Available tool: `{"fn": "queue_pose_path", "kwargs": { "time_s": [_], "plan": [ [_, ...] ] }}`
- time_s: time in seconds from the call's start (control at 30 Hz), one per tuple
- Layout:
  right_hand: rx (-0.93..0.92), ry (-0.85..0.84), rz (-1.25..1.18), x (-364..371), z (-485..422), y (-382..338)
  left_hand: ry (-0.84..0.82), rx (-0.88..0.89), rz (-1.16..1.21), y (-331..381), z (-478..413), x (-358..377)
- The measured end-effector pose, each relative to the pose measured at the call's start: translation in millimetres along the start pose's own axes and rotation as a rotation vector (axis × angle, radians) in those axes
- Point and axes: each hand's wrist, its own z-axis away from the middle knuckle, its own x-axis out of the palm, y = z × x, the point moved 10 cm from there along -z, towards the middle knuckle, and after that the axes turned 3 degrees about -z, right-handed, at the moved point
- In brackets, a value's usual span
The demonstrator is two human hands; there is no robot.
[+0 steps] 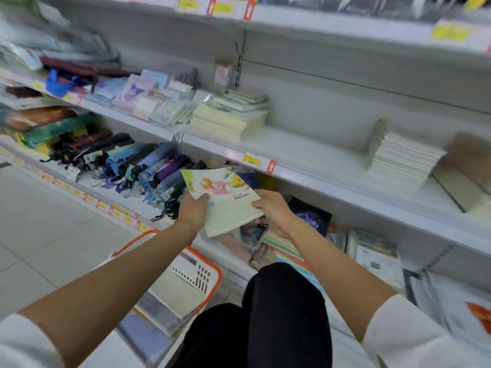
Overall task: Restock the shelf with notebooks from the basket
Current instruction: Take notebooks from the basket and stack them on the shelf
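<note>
A stack of pale notebooks [225, 200] with a colourful cover marked ENGLISH is held between both hands, below the front edge of the white middle shelf [313, 155]. My left hand [192, 208] grips its left edge, thumb on the cover. Its lower right corner sits in my right hand [271, 212]. The white basket with an orange rim [212, 269] stands on the floor by my knees, with more notebooks [175, 296] lying inside. On the shelf lie two cream notebook stacks, one at the left [228, 118] and one at the right [401, 158].
A wide bare stretch of shelf lies between the two stacks. Folded umbrellas [138, 163] fill the lower shelf at left. Books and packets [372, 256] crowd the bottom shelf at right. My dark-trousered knees [281, 309] are below. Tiled floor [39, 235] lies left.
</note>
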Motion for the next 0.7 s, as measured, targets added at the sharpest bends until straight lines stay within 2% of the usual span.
{"fn": "queue_pose_path", "kwargs": {
  "time_s": [0.23, 0.37, 0.53, 0.7],
  "plan": [
    [-0.21, 0.244, -0.194, -119.3, 38.3, -62.0, -0.174, 0.099, 0.03, 78.1, 24.9, 111.3],
    [-0.307, 0.441, -0.284, -199.1, 61.0, -79.5, -0.268, 0.177, 0.04, 121.5, 39.8, 176.2],
    [-0.346, 0.637, -0.402, -289.5, 72.5, -82.0, -0.48, 0.339, 0.02, 166.6, 74.0, 265.3],
    [-0.38, 0.757, -0.506, -351.1, 67.3, -87.6, -0.492, 0.425, -0.03, 200.7, 75.9, 331.5]
  ]
}}
